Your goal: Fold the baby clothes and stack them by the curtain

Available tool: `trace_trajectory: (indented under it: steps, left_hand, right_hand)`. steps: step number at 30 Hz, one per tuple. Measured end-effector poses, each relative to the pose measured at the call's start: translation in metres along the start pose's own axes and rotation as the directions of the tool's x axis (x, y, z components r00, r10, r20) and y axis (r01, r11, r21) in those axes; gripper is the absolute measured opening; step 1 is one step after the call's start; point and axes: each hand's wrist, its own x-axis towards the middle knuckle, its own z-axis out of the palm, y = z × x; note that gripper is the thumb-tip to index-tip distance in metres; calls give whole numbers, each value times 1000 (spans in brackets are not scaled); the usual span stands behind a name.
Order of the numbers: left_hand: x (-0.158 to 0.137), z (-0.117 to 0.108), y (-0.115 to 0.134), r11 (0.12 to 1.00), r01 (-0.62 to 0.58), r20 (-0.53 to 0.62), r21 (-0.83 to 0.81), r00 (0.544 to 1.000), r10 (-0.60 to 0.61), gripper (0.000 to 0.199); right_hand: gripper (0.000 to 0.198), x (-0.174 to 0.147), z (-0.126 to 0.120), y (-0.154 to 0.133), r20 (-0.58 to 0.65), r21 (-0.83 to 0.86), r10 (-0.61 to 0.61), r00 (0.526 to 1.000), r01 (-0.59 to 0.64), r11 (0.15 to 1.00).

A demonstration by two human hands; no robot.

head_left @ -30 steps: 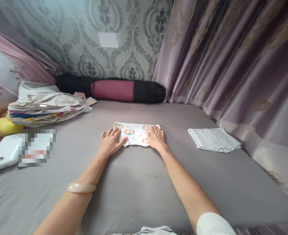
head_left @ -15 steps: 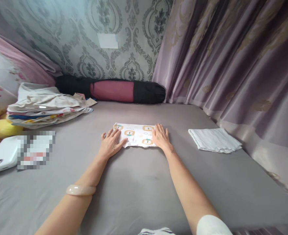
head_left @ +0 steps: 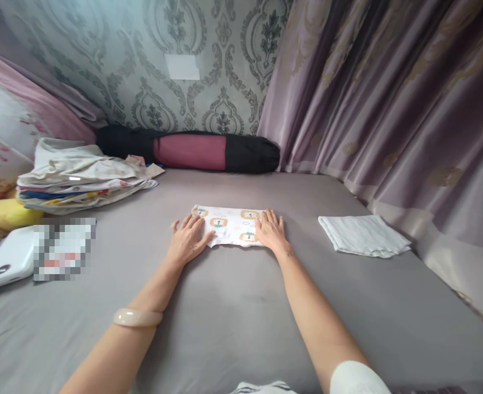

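A white cloth (head_left: 234, 227) printed with orange lion-like figures lies folded into a flat rectangle on the grey bed sheet (head_left: 233, 306). My left hand (head_left: 188, 238) rests flat over its left end, fingers spread. On the right end lies my right hand (head_left: 271, 229), palm down with the fingers stretched out. Both hands press on the fabric without gripping it. Parts of the cloth's two ends are hidden under them. A pale bangle (head_left: 137, 317) circles my left forearm.
To the right sits a folded white cloth (head_left: 362, 235). A pile of clothes (head_left: 85, 175) is at the left, near a white device (head_left: 13, 257) with a cable and a blurred-out flat item (head_left: 64, 249). A long black and maroon bag (head_left: 190, 152) lies along the wall; curtains (head_left: 368, 93) hang at right.
The whole view has shifted very slightly. Both hands stay in place on the printed cloth, and nothing else has visibly moved.
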Motion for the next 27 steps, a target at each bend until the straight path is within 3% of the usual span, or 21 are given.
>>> trace_trajectory:
  steps: [4, 10, 18, 27]
  left_hand:
    - [0, -2, 7, 995, -104, -81, -11, 991, 103, 46]
    - [2, 3, 13, 955, -298, -5, -2, 955, 298, 50]
    - [6, 1, 12, 927, -375, 136, -17, 917, 374, 47]
    - [7, 3, 11, 930, -367, 216, -14, 907, 361, 49]
  right_hand:
    - [57, -8, -2, -12, -118, -37, -77, 990, 73, 997]
    - [55, -25, 3, -47, -137, -3, -259, 956, 261, 965]
    - [57, -32, 9, -54, -64, 49, -284, 957, 288, 957]
    - [51, -35, 2, -54, 0, 59, -308, 952, 307, 950]
